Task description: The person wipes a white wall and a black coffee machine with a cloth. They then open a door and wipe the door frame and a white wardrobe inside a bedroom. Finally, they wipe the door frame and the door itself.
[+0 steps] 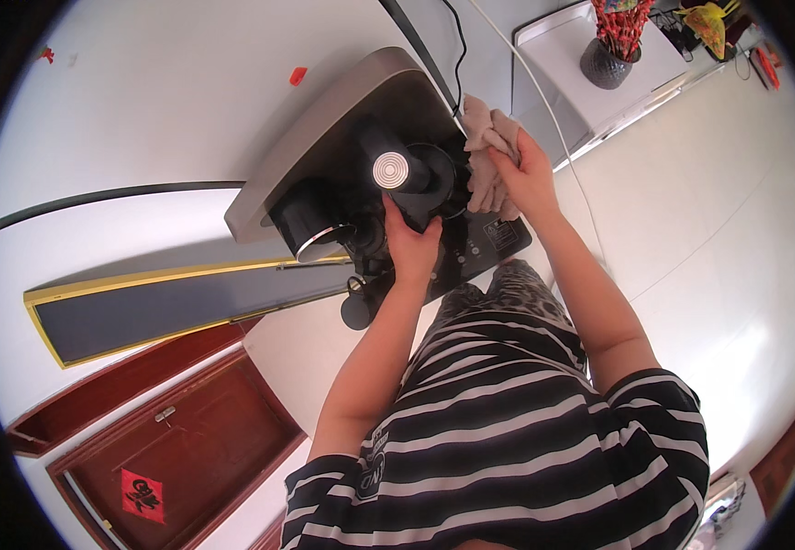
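A black countertop appliance (501,237), probably a tea bar machine, stands before me, with touch marks on its front panel. My left hand (412,249) grips a black handle-like part (417,210) of what may be a kettle; its body is mostly lost in the dark. Just above the hand is a silver disc with rings (390,170), on the end of a black arm. In my right hand (529,175) is a crumpled greyish-beige cloth (488,161), bunched between thumb and fingers, beside the appliance's right edge.
A black pot-like vessel (311,220) with a silver rim sits at the left of the appliance. Behind rises a grey-brown curved panel (315,124). A white cable (542,89) runs down at right, near a white cabinet (556,51) with a dark vase (607,65).
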Demonstrator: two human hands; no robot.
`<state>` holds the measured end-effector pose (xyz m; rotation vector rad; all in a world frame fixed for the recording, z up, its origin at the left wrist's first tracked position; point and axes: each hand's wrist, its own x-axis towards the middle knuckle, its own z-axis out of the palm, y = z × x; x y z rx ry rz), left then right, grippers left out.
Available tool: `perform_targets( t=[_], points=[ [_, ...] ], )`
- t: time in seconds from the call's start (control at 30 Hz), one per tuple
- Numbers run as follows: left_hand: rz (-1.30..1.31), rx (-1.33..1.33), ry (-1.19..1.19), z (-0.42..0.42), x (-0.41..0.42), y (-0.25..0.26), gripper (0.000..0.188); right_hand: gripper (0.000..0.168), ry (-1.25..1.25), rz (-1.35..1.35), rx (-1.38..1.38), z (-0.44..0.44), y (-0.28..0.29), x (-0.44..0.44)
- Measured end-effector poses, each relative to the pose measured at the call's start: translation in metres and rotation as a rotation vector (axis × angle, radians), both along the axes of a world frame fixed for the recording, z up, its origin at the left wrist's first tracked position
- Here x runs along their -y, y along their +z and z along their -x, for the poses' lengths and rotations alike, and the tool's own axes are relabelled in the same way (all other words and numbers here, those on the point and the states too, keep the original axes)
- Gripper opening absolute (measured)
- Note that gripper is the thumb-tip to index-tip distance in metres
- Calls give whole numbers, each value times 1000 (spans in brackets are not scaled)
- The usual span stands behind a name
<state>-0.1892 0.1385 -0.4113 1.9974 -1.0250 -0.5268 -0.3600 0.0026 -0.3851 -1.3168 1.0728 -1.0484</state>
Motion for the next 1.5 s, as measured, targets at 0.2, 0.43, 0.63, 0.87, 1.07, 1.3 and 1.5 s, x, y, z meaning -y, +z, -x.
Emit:
perform_targets(
  t=[0.2,0.43,0.63,0.87,1.07,1.3,1.5],
  points=[
    [54,83,-31,1,-6,3,82,43,11,-46,33,14,0,-2],
    [23,-82,-177,13,-33,35,81,41,-54,22,-15,30,-4,-9],
    [16,-113,-203,13,-73,32,80,36,-92,21,5,38,22,-36],
    [70,-54,-233,-5,-109,21,81,32,78,236,-204,33,30,-103],
    [133,-99,-271,-10,-111,13,75,41,323,762,-520,-16,49,-149],
    [152,-30,-352,-15,-108,10,65,43,370,910,-817,-54,24,-152],
    [116,-48,-288,-10,-113,4,82,27,290,650,-858,-72,32,-118]
  ],
)
